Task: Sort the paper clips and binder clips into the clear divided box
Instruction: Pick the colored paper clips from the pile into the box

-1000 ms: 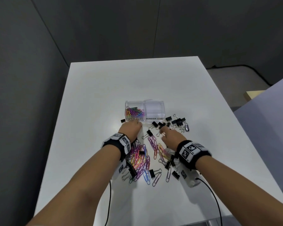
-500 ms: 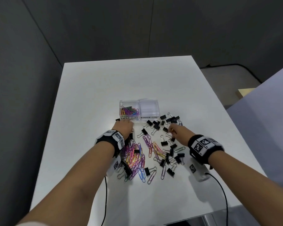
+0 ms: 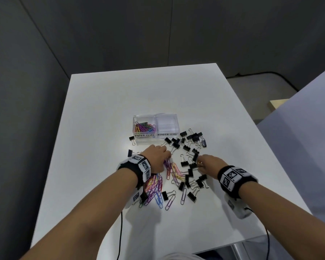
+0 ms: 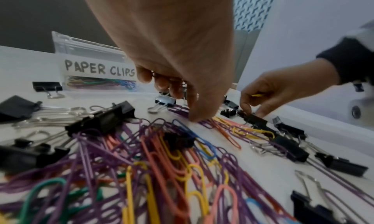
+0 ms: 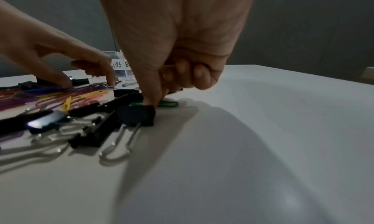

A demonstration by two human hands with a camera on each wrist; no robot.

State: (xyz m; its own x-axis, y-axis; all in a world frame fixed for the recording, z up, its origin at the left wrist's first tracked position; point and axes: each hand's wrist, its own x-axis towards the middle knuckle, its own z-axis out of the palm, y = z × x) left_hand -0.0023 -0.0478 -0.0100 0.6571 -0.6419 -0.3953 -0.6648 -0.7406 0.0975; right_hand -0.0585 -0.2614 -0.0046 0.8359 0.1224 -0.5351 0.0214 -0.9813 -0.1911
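Note:
The clear divided box (image 3: 174, 120) stands mid-table. Its "PAPER CLIPS" side (image 3: 144, 127) holds coloured clips; the "BINDER CLIPS" side (image 3: 167, 126) looks empty. Coloured paper clips (image 3: 156, 188) and black binder clips (image 3: 192, 137) lie mixed in front of it. My left hand (image 3: 166, 155) reaches down onto purple paper clips (image 4: 182, 111), thumb tip and a fingertip touching them. My right hand (image 5: 155, 101) keeps a yellow paper clip (image 5: 167, 67) in its curled fingers. Its thumb and forefinger pinch at a green paper clip (image 5: 170, 103) lying on the table beside a binder clip (image 5: 137, 117).
The white table (image 3: 139, 94) has bare surface behind and to both sides of the box. One binder clip (image 3: 132, 139) lies left of the box. Thin black cables (image 3: 121, 228) run off the near edge. Dark walls surround the table; a pale panel (image 3: 308, 147) stands on the right.
My left hand has drawn back from the box front to the purple clips. My right hand has shifted right among the binder clips and come down on the green clip.

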